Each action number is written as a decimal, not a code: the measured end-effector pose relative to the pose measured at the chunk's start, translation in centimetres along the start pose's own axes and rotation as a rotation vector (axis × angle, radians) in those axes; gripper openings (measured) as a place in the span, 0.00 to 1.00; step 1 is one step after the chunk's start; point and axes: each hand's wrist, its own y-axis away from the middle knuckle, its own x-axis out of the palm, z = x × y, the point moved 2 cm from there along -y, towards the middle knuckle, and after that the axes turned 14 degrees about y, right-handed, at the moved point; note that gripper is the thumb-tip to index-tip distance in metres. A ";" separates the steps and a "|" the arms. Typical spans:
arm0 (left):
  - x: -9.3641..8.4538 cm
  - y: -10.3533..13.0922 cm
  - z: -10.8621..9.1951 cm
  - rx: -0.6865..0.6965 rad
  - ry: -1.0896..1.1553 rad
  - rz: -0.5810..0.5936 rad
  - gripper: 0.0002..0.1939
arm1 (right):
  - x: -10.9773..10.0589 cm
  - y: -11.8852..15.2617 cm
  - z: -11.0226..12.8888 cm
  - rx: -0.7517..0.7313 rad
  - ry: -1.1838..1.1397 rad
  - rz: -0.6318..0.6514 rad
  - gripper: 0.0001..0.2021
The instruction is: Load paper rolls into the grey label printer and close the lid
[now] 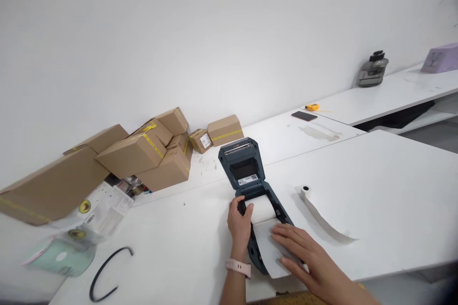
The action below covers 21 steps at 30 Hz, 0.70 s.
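Label printer [274, 198], one, dark blue-grey: standing open on the white counter [171, 248] and serving as landmark for every entry. Right hand [298, 248]: lying with fingers extended, clasping nothing, on the paper strip [266, 243] that is covering the printer's near half; the flat contact is probably keeping the strip smooth, while hiding part of its right edge. Left hand [239, 221], with pink wristband [238, 268]: setting its fingers at the printer's left wall and its thumb by the white paper roll [261, 208] sitting inside, presumably steadying both; whether it is truly gripping, one cannot tell. Black curved band [98, 271]: lying left of the printer, well apart. Mint-green pouch [62, 257]: lying farther left of it. Small roll [306, 190]: standing near the printer's right side, its loose tail [325, 221] trailing nearward and being the closest obstacle there. Lid [243, 169]: leaning back at the printer's far end, apparently leaving the bay reachable. Clear packs [109, 214] and cardboard boxes [130, 152]: piling up left of and beyond the printer, crowding that side. Phone [304, 116] and yellow tape measure [312, 107]: lying beyond the printer, to its right. Dark bottle [372, 71] and lilac box [442, 59]: standing farthest right of it.
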 end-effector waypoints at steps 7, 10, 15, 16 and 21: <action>-0.2 0.9 -0.1 0.004 0.055 0.056 0.22 | 1.6 3.1 0.9 -0.089 0.204 -0.128 0.32; -0.2 1.4 -0.3 0.010 0.059 0.061 0.24 | 1.7 3.5 1.0 -0.094 0.240 -0.169 0.33; -0.1 1.3 -0.3 0.016 0.038 0.057 0.24 | 1.7 4.6 1.5 -0.098 0.282 -0.269 0.32; -0.1 1.3 -0.2 0.018 0.029 0.056 0.24 | 1.7 4.7 1.6 -0.097 0.283 -0.275 0.32; -0.1 2.2 -0.2 0.041 -0.041 0.056 0.26 | 1.9 4.8 1.6 -0.085 0.256 -0.271 0.33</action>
